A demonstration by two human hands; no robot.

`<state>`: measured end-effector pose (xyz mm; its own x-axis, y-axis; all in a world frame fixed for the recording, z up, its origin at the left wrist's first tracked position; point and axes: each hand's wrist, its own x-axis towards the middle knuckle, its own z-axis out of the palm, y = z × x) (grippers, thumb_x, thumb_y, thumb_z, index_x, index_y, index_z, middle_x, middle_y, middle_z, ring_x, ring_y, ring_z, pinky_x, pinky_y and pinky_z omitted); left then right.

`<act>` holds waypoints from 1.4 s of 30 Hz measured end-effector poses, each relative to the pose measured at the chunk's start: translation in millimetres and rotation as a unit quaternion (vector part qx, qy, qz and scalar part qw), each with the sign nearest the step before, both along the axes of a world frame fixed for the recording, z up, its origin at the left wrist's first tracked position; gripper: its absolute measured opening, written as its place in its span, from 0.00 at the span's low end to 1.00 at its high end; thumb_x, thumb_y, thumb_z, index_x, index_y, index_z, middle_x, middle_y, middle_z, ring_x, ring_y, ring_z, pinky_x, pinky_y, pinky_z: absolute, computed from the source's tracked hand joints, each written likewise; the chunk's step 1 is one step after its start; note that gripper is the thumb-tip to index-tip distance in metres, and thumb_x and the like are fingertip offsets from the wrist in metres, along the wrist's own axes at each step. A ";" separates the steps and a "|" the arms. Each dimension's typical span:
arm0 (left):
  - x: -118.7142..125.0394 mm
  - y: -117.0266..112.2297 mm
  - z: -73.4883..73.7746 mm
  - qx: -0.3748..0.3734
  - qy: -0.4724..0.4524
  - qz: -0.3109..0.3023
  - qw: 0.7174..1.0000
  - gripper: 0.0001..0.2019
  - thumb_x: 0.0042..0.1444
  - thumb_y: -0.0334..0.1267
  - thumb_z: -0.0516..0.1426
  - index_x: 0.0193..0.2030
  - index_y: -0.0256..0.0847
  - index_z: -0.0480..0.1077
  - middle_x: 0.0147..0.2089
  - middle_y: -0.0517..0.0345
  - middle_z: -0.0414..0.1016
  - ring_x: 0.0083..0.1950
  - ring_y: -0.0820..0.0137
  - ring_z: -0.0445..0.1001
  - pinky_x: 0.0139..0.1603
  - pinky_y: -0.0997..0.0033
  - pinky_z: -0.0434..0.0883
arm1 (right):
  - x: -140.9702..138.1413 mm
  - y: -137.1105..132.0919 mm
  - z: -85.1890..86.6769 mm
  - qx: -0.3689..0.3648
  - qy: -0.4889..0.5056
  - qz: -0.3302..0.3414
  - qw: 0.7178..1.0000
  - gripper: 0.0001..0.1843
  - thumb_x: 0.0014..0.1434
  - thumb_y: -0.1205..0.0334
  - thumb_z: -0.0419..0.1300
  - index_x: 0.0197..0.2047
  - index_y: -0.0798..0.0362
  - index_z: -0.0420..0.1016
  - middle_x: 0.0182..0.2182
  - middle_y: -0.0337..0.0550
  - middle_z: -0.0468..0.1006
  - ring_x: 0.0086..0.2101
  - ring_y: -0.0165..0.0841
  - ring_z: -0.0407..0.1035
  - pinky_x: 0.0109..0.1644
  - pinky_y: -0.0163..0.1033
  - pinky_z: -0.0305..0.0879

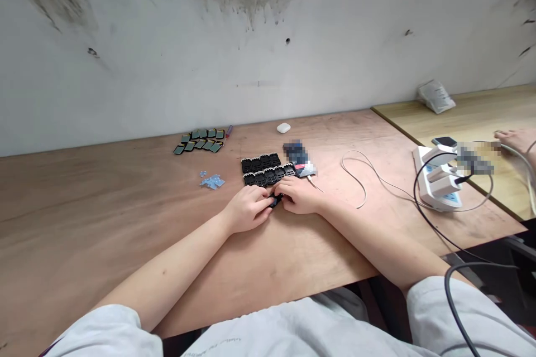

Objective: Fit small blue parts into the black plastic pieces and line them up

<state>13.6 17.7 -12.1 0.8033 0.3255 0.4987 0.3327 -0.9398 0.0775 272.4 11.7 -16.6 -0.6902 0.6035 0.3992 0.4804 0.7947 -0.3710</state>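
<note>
Between my hands, low over the wooden table (176,268), is a small black plastic part (275,199), mostly hidden by fingers. My left hand (249,209) is closed on its left side, and my right hand (299,195) grips the right side. Just beyond lie two rows of similar black plastic parts (266,177), the nearer row partly behind my right hand. Small light-blue pieces (213,181) are scattered in a loose pile to the left. Farther back, several small modules with grey-green screens (201,145) lie in two rows.
A screwdriver (228,131) lies beside the screen modules. Near the wall is a white earbud case (283,128). A blurred phone (298,157) has a white cable attached. At right stand a power strip (438,181) with plugs and cables, a white packet (436,96) and another person's hand (513,138).
</note>
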 end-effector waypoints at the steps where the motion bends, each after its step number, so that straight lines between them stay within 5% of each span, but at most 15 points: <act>1: 0.0 -0.4 0.4 0.001 0.005 0.000 1.000 0.12 0.66 0.36 0.58 0.53 0.42 0.78 0.49 0.46 0.76 0.49 0.59 0.75 0.48 0.57 0.73 | 0.2 0.2 -0.5 0.002 0.003 0.000 1.000 0.19 0.51 0.77 0.58 0.44 0.51 0.73 0.47 0.46 0.82 0.46 0.41 0.74 0.54 0.47 0.70; 23: -3.5 -0.6 2.7 -0.032 0.048 -0.021 0.998 0.17 0.66 0.39 0.55 0.57 0.42 0.77 0.31 0.56 0.69 0.32 0.68 0.71 0.33 0.68 0.68 | 5.5 2.3 -0.5 -0.015 0.016 0.015 1.000 0.21 0.54 0.81 0.55 0.47 0.51 0.74 0.49 0.48 0.82 0.49 0.43 0.73 0.55 0.49 0.72; 42: -4.1 7.9 4.7 0.002 0.099 -0.037 0.994 0.19 0.64 0.35 0.56 0.61 0.45 0.75 0.41 0.50 0.73 0.38 0.65 0.74 0.39 0.65 0.72 | 7.7 8.3 -7.5 0.001 0.024 0.031 0.999 0.24 0.55 0.82 0.52 0.47 0.50 0.77 0.49 0.45 0.82 0.48 0.41 0.72 0.55 0.47 0.71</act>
